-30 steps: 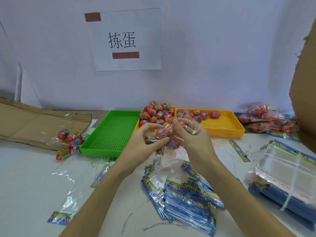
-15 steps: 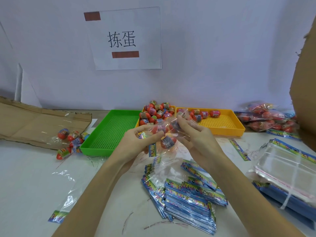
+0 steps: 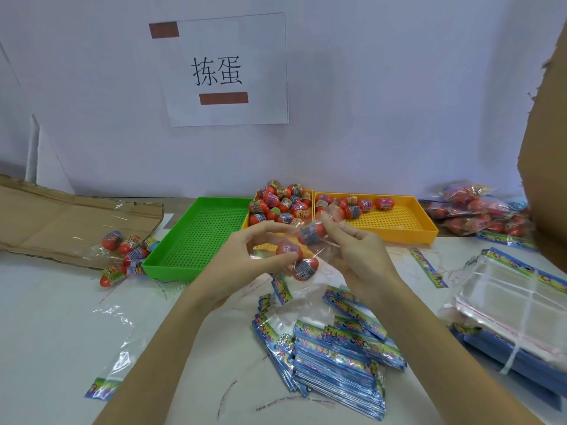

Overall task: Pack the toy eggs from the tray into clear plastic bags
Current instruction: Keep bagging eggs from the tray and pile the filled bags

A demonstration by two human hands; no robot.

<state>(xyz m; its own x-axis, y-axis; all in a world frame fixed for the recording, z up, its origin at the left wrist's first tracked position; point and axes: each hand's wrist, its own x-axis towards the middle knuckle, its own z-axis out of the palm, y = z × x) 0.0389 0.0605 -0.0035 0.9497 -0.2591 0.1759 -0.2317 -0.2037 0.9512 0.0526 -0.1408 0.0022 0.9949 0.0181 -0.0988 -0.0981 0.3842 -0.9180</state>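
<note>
Both my hands hold one clear plastic bag [image 3: 319, 256] above the table, in front of the trays. Three red toy eggs [image 3: 305, 268] show through it. My left hand [image 3: 245, 256] curls round its left side with fingers pinching the film. My right hand [image 3: 359, 253] pinches the bag's upper right edge near the top egg [image 3: 312, 233]. Behind them, a heap of toy eggs [image 3: 280, 204] fills a yellow tray [image 3: 308, 194]. A second yellow tray [image 3: 408, 222] holds a few more eggs [image 3: 356, 205].
A green tray [image 3: 196, 237] stands left of the yellow ones. A filled bag of eggs [image 3: 129, 246] lies by flattened cardboard [image 3: 55, 222]. Packed bags [image 3: 478, 213] pile at the back right. Printed header cards [image 3: 334, 357] and a stack of clear bags [image 3: 515, 305] lie near me.
My hands have drawn slightly apart and the bag has spread out between them. The eggs inside now hang spaced out instead of bunched under my fingers.
</note>
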